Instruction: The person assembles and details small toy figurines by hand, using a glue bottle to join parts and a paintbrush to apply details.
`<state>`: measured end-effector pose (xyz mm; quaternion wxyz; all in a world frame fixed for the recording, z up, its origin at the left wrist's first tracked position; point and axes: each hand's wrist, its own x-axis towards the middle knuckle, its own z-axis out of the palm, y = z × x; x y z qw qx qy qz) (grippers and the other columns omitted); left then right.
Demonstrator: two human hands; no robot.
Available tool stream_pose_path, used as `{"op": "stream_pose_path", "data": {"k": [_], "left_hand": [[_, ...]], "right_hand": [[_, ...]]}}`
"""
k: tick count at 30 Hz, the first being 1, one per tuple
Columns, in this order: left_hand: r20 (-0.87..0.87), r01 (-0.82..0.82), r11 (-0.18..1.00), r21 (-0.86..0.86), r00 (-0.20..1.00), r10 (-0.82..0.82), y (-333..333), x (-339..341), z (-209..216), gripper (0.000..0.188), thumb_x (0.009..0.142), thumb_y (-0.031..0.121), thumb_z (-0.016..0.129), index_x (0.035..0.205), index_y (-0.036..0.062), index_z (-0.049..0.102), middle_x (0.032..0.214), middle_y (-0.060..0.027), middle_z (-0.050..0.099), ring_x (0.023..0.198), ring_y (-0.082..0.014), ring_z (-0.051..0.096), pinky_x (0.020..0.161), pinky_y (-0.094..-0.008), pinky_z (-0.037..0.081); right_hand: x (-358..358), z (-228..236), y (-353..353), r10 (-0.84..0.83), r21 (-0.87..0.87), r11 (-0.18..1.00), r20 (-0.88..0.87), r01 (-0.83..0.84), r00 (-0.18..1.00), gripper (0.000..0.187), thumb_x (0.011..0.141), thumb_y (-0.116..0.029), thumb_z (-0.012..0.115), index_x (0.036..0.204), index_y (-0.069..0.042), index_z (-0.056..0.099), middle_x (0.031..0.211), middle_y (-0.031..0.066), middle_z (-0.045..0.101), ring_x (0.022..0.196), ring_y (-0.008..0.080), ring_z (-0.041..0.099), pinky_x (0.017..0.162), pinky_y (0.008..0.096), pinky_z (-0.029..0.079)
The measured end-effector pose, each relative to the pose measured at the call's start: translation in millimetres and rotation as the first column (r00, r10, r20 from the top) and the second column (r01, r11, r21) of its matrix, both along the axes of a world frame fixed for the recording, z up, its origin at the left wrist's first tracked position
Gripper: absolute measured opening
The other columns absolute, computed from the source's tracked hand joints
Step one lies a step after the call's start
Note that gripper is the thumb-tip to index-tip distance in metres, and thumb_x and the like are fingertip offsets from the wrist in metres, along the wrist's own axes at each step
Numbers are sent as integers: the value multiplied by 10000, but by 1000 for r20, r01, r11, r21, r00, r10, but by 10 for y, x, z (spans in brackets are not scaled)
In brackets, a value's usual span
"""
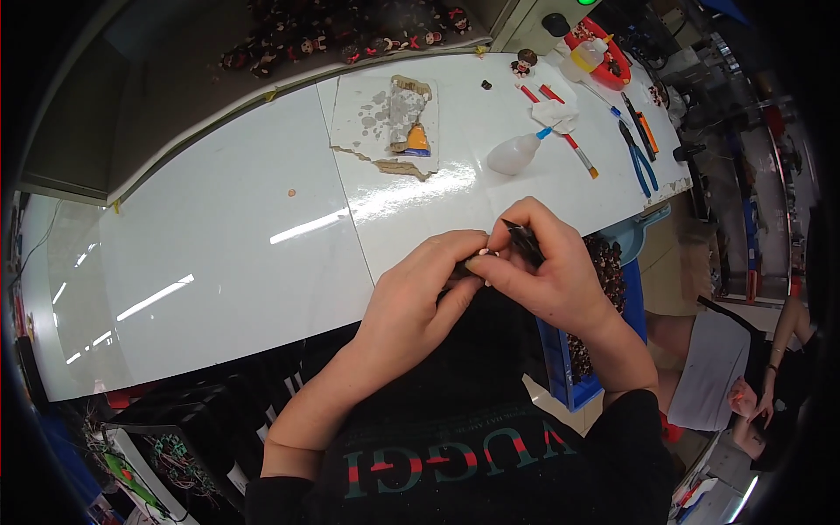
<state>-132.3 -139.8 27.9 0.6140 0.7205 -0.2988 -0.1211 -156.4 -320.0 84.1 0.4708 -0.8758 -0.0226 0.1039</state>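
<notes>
**Piece (488,252) held between left hand (424,284) and right hand (549,278) at the near edge of the desk (227,254)**

Nearest is a black shirt (455,429) with an upside-down print, bare forearms reaching up on both sides. Just beyond, the hands meet. The piece is small and dark with pale bits, mostly hidden by the fingers (503,276). The left fingers curl around it, thumb and forefinger bearing on its left side; the right thumb and forefinger pinch it from the right. A dark pointed tool (525,243) juts up from the right hand; which fingers grip it, I cannot tell.

Beside the right forearm, lower than the desk, a blue bin (553,354) holds a heap of small dark parts (580,357).

On the desk past the hands lies a white bottle (512,156), its blue tip by a crumpled tissue (560,114). To its left, a ragged-edged board (354,92) bears a grey slab (405,109) with an orange and blue corner. To its right lie a brush (584,162) and blue-handled pliers (637,157).

Farther back are a doll (524,61) and a red tray (623,81) with a yellowish bottle (588,58) at its edge. Beyond the desk, a shelf (175,96) holds many dark dolls (385,45). Well off to the right, another person's hand (765,408) shows.
</notes>
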Motion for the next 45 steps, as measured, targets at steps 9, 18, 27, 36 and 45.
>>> {"op": "stream_pose_path", "data": {"k": [9,18,27,36,45], "left_hand": [[23,2,1000,-3,1000,-2,17,-8,-24,345,855,15,604,1188,37,520,1101,-144,600,916,-295,636,750,-348,521],[-120,49,998,26,992,-46,27,37,42,359,905,-42,507,1258,18,521,1128,-125,579,927,-179,668,788,-275,524],[-449,-96,986,-139,893,24,-174,-90,156,360,856,-38,577,1209,17,535,1124,-85,506,904,-141,617,766,-244,508],[-176,-88,994,-64,981,76,-490,-110,211,337,831,4,652,1157,22,568,1125,-81,478,858,-108,532,719,-221,464],[-29,-96,995,9,995,96,-582,-39,183,371,844,29,638,1204,25,547,1098,-122,525,891,-177,567,736,-259,501]], "right_hand": [[-24,-68,-89,-106,154,984,95,90,990,211,928,-179,606,1002,0,525,858,68,597,768,86,549,685,235,460],[-26,-91,-269,3,-165,986,197,30,980,169,945,-175,552,975,-9,563,860,123,586,745,252,574,693,307,462],[44,-296,-1016,-68,-425,855,474,296,878,216,844,-229,665,926,-40,599,809,117,565,741,296,573,658,365,462],[280,-312,-1441,16,-556,768,511,317,859,236,849,-237,656,968,-39,607,895,118,566,840,288,562,720,347,462],[681,-183,-1761,-92,-497,809,420,313,903,167,844,-80,603,1001,-27,593,937,137,599,906,316,591,784,386,484]]}}
